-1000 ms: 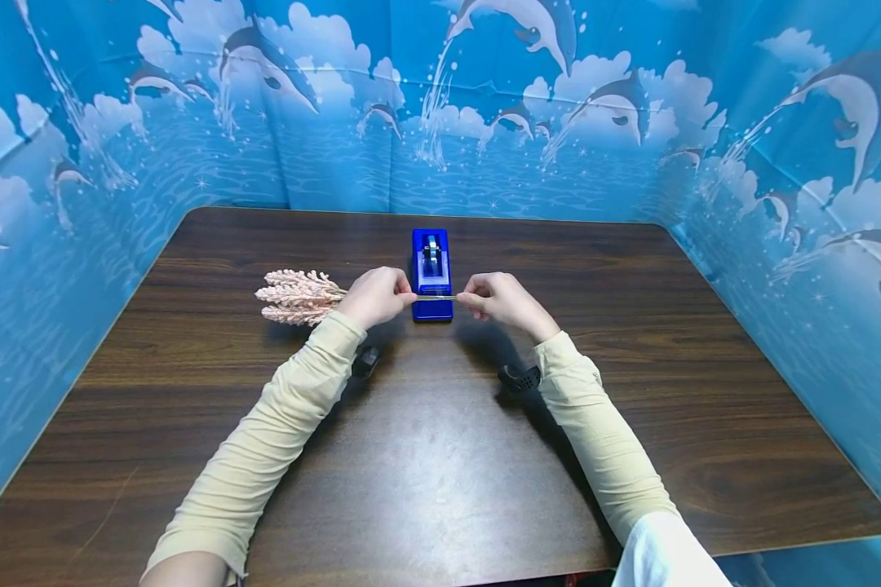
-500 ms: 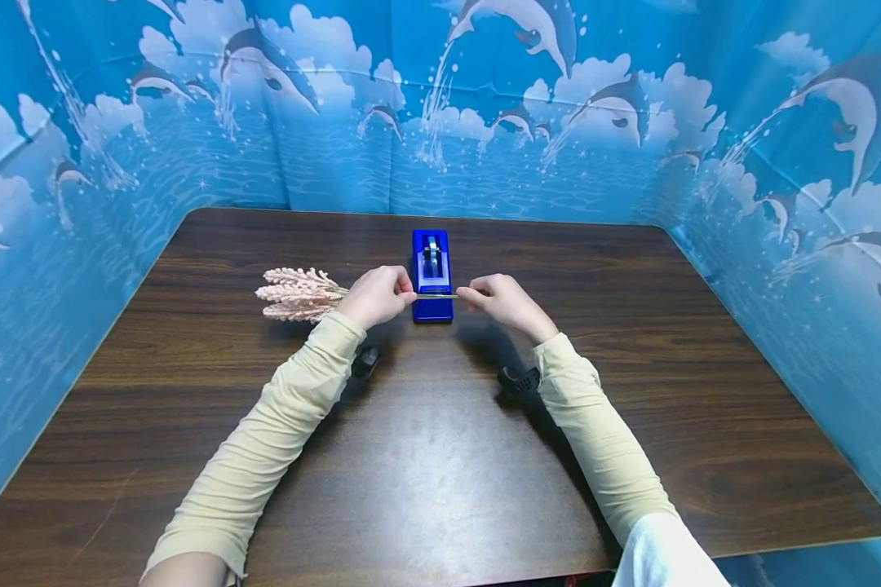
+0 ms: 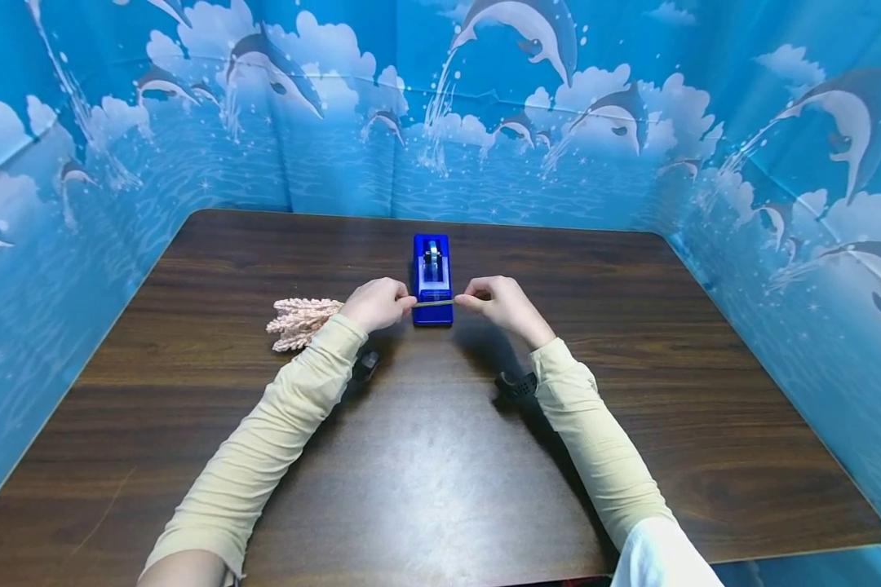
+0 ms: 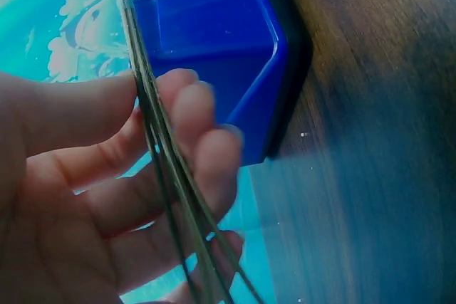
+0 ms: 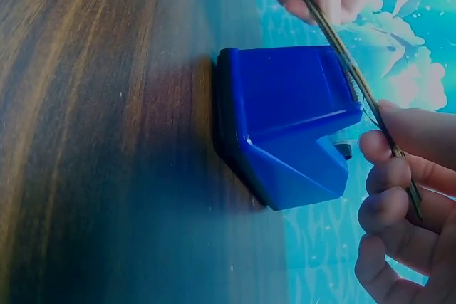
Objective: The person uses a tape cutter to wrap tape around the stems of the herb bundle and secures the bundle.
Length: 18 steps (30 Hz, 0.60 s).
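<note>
A bundle of pale pink flower sprigs (image 3: 301,322) lies crosswise in the head view, its blossoms sticking out to the left. My left hand (image 3: 378,304) pinches the thin greenish-brown stems (image 4: 153,97) between thumb and fingers, behind the blossoms. At the stems' other end, my right hand (image 3: 501,306) pinches them near their tips. Between both hands the stems run level, in front of the serrated edge of a blue tape dispenser (image 3: 431,273). A shiny patch shows on the stems in the left wrist view. The right wrist view shows the stem tips past my fingers.
The dispenser stands on a dark wood-grain table (image 3: 426,456) toward its far edge. Blue curtains (image 3: 338,163) printed with dolphins hang behind and along the sides. Black wrist devices (image 3: 516,385) sit below both wrists.
The blossoms have swung nearer to me and slightly right, and the stems now tilt a little. Both hands keep their pinch in almost the same place.
</note>
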### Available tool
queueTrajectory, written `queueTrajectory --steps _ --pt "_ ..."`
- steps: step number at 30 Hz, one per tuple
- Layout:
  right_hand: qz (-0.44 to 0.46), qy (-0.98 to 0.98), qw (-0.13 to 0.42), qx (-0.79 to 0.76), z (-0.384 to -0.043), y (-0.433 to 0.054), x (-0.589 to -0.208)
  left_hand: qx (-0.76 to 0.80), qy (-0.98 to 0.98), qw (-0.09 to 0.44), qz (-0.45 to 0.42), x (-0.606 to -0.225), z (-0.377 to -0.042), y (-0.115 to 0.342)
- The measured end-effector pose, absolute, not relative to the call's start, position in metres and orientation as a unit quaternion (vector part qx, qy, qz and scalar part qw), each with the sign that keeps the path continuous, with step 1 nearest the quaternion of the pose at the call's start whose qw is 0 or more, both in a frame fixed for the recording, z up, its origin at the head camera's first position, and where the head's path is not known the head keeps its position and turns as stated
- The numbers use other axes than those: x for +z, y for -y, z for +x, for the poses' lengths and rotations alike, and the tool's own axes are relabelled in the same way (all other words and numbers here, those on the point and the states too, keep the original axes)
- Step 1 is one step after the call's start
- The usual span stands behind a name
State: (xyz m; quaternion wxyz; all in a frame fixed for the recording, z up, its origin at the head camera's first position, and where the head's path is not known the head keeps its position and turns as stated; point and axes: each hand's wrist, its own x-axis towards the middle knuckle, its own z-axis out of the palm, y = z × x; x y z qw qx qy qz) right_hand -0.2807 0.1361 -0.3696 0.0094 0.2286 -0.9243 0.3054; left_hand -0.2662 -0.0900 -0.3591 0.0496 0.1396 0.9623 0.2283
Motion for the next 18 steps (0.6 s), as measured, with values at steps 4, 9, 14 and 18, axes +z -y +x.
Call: queueTrajectory --steps 4,9,14,18 --pt "0.222 0.923 -0.001 0.314 -0.2816 -0.1369 -0.3723 0.237 -0.961 0.024 0.138 -0.3608 -0.268 0.0906" --pt "0.206 0.922 -0.027 0.328 -0.2839 -0.1367 -0.3753 0.241 -0.96 -0.006 0.145 -0.3607 -0.2686 0.0909" --pt "0.21 0.925 -0.027 0.317 -0.2853 -0.1361 -0.3757 0.236 -0.961 -0.011 0.146 -0.3594 -0.2668 0.0904" --pt "0.208 0.924 -0.023 0.321 -0.2851 -0.1359 -0.3752 0.242 -0.958 -0.017 0.154 -0.3591 -0.2661 0.0906"
